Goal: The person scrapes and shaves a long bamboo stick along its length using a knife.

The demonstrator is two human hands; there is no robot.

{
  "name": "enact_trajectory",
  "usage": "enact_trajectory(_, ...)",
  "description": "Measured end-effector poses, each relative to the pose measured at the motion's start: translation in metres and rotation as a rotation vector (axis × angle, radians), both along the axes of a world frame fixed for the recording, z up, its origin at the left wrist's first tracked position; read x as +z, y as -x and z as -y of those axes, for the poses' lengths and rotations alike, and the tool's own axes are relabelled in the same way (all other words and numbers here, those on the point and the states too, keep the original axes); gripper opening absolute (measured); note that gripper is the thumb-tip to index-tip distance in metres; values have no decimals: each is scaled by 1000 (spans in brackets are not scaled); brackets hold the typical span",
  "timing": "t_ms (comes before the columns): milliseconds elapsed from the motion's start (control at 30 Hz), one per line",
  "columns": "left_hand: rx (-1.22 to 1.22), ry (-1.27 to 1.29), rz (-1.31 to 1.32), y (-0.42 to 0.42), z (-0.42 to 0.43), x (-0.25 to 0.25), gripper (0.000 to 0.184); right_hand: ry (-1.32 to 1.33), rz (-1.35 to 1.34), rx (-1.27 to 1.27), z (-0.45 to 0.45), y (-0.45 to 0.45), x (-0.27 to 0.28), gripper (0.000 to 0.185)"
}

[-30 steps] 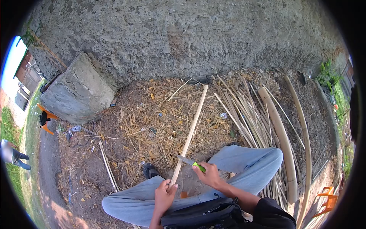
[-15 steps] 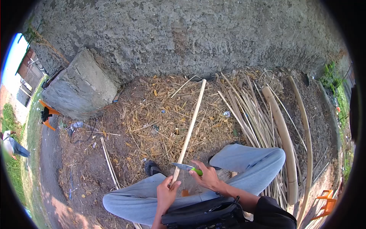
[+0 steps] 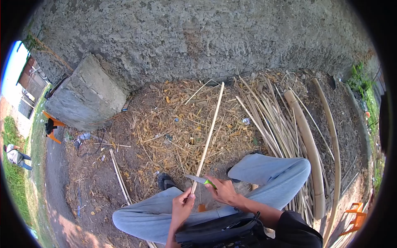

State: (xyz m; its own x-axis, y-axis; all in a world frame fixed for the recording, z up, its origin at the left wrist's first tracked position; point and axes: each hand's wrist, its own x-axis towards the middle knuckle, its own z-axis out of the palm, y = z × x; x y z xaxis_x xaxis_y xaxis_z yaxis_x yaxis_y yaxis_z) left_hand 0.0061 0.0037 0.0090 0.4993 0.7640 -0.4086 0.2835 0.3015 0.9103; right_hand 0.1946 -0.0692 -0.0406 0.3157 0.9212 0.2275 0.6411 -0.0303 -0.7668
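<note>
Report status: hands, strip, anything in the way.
Left hand gripping pale strip. Right hand holding green-handled knife across strip. Strip slanting away toward wall. Nothing visibly blocking knife; bent legs either side.

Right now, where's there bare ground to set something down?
Mostly bare dirt, dotted with small scraps, lies on your left, between the grey path and the two sticks. Your right is crowded with loose strips and bamboo poles. The middle is cluttered too: straw, plus your held strip and knife.
</note>
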Motion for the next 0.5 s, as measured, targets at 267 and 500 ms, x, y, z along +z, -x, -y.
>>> enact_trajectory(267,49,243,27,8,0,-17,30,49,56,22,-4,7,5,28)
enact_trajectory(500,104,268,29,-8,3,7,21,104,14,54,-3,7,4,29)
